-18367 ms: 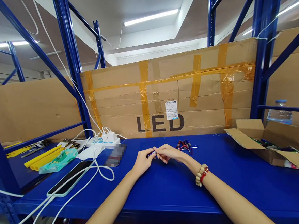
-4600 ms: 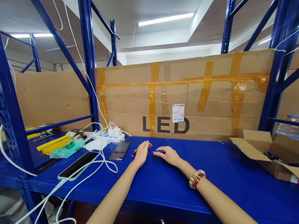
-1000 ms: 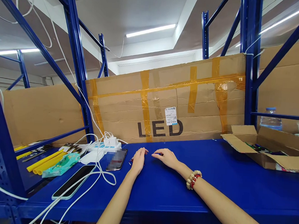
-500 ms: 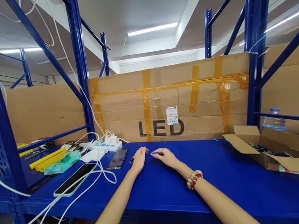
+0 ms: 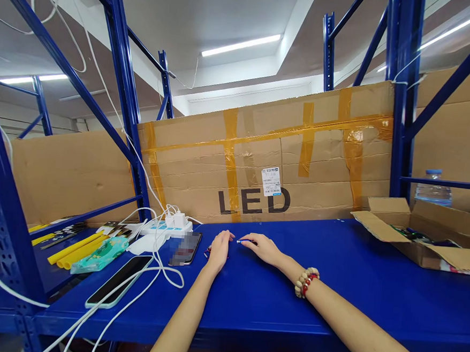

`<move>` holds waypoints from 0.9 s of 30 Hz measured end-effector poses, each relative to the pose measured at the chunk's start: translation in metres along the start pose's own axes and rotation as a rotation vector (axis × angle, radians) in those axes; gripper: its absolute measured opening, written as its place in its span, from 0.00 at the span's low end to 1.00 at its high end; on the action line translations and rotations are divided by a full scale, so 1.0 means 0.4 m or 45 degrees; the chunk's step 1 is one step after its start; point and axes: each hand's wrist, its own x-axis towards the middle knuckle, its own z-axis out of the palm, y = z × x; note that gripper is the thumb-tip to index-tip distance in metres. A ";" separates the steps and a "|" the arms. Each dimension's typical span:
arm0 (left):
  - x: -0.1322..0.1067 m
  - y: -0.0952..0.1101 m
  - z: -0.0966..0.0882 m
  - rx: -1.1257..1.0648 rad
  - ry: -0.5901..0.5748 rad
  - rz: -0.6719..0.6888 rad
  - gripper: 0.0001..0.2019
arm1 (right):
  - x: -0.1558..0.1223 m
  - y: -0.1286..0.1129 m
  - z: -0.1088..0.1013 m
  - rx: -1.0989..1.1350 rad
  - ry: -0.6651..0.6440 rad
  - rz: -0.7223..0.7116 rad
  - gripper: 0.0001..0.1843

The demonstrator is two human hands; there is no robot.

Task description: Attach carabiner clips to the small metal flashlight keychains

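On the blue shelf top [image 5: 274, 302] my right hand [image 5: 262, 247] pinches a slim pen-like thing [image 5: 247, 240]. Its pale tip points left, towards my other hand, and a blue part shows along it; its exact kind is too small to tell. My left hand [image 5: 219, 250] lies on its edge a short gap away, fingers curled together. Small red-and-dark pieces [image 5: 207, 251] poke out beside its palm, mostly hidden by the hand. Left of that hand lies a dark phone [image 5: 192, 249] with a blurred screen.
A second phone [image 5: 118, 281] sits at the front left under looping white cables [image 5: 146, 298]. Behind stand a white power strip [image 5: 181, 228] and a tall cardboard sheet [image 5: 186, 178]. Yellow tubes [image 5: 79, 250] lie further left; an open carton [image 5: 426, 255] stands at right.
Both hands stay in nearly the same place. The right fingers shift slightly around the pen-like thing; the whole view drifts a little.
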 end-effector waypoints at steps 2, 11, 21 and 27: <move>0.000 0.000 0.001 -0.002 0.011 0.005 0.20 | -0.001 0.001 0.002 -0.006 -0.029 -0.005 0.19; 0.000 0.001 0.001 -0.021 0.007 0.004 0.20 | -0.001 -0.005 -0.011 -0.064 -0.027 0.036 0.18; 0.001 -0.001 0.000 -0.023 -0.010 0.004 0.20 | -0.001 -0.004 0.004 -0.099 -0.056 0.071 0.24; 0.000 0.001 0.000 -0.030 -0.009 -0.013 0.20 | -0.002 -0.008 -0.007 -0.047 -0.096 0.018 0.19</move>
